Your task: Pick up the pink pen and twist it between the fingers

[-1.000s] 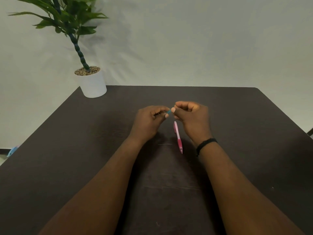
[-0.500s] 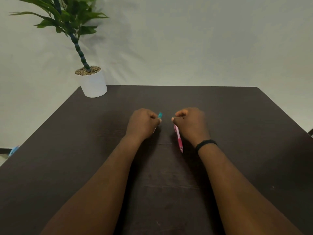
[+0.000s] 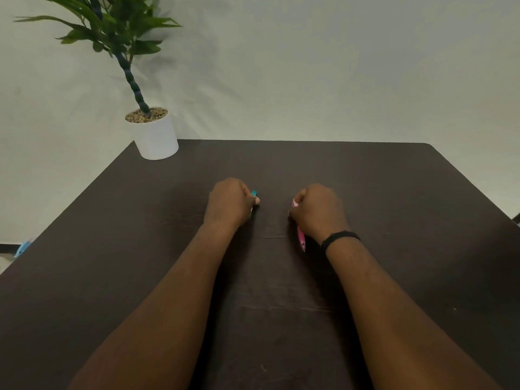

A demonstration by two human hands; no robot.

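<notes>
My left hand (image 3: 229, 202) is curled round a teal pen (image 3: 254, 193); only the pen's end shows past my thumb. My right hand (image 3: 319, 211) grips a pink pen (image 3: 301, 237), whose tip points toward me and whose far end peeks out above my fingers. Both hands sit low over the middle of the dark brown table (image 3: 394, 220), a short gap between them. A black band (image 3: 339, 239) circles my right wrist.
A white pot with a green plant (image 3: 156, 136) stands at the table's far left corner. A thin pale line (image 3: 274, 237) lies on the table between the hands. A small blue object (image 3: 23, 248) lies on the floor at the left.
The hands were together, both touching the teal pen. They have come apart and dropped toward the table; my right hand has taken hold of the pink pen that lay there.
</notes>
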